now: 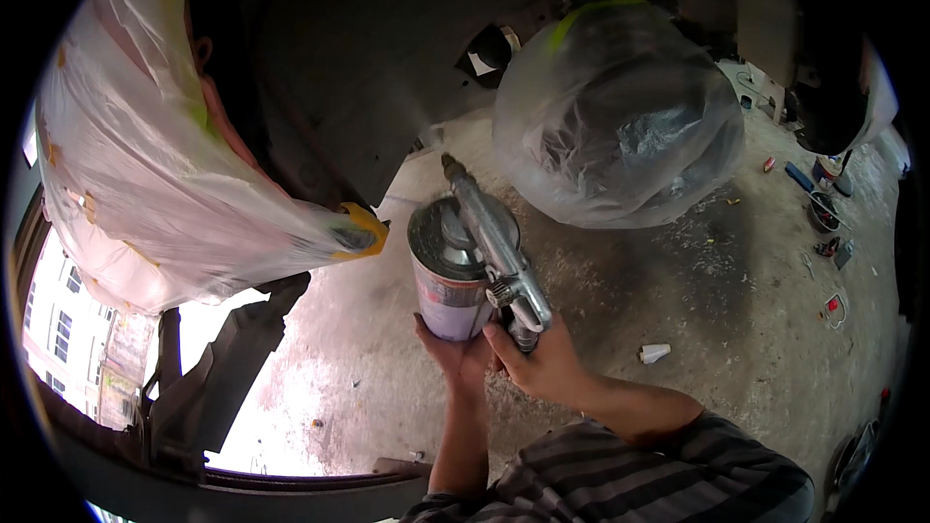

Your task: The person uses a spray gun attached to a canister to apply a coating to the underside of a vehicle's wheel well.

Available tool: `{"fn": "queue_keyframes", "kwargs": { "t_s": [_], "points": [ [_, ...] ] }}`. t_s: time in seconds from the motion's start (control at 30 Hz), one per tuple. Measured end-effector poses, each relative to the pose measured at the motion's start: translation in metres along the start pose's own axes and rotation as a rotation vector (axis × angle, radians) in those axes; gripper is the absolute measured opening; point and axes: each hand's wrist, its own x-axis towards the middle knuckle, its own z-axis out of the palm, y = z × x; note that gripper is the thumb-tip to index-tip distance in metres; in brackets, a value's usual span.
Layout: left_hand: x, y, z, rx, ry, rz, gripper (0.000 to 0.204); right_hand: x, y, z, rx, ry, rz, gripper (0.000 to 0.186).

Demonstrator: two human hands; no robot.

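Observation:
My right hand (547, 360) is closed round the handle of a metal spray gun (496, 237). The gun lies over the top of a round metal can (448, 295) with a pale label, and appears joined to it. Under the can, my left hand (457, 353) supports its base with the fingers against it. The gun's nozzle points up and away toward a dark panel (320, 68), and a faint mist hangs off its tip. Partly hidden by the gun, the can's lid is grey.
Clear plastic sheeting (136, 165) with yellow tape covers a body panel at left. Plastic also wraps a wheel (620, 126) ahead on the right. A dark metal bracket (228, 368) stands lower left. On the concrete floor (630, 281) lie a white cup (655, 353) and several tools.

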Motion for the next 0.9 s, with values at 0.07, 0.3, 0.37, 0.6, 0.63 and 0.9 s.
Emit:
{"fn": "queue_keyframes", "kwargs": {
  "t_s": [0.07,0.3,0.37,0.6,0.63,0.9],
  "points": [
    [0.007,0.009,-0.020,-0.362,-0.247,-0.166,0.080,0.000,0.000,0.000,0.038,0.012,-0.001,0.021],
    [-0.015,-0.011,-0.093,-0.347,-0.094,-0.165,0.076,-0.009,0.021,-0.012,-0.125,-0.106,0.073,0.023],
    [-0.026,-0.020,-0.102,-0.469,-0.063,-0.206,0.073,-0.010,0.024,-0.017,-0.123,-0.154,0.168,0.024],
    [-0.016,-0.015,-0.055,0.338,0.015,0.095,0.074,-0.002,0.009,-0.017,-0.091,-0.118,0.065,0.023],
    [-0.010,-0.012,-0.043,0.349,-0.033,0.096,0.075,-0.001,0.003,-0.017,-0.075,-0.102,0.033,0.022],
    [-0.007,0.002,-0.021,0.018,0.042,-0.036,0.071,-0.011,-0.015,-0.020,0.160,-0.132,0.094,0.019]
  ]
}}
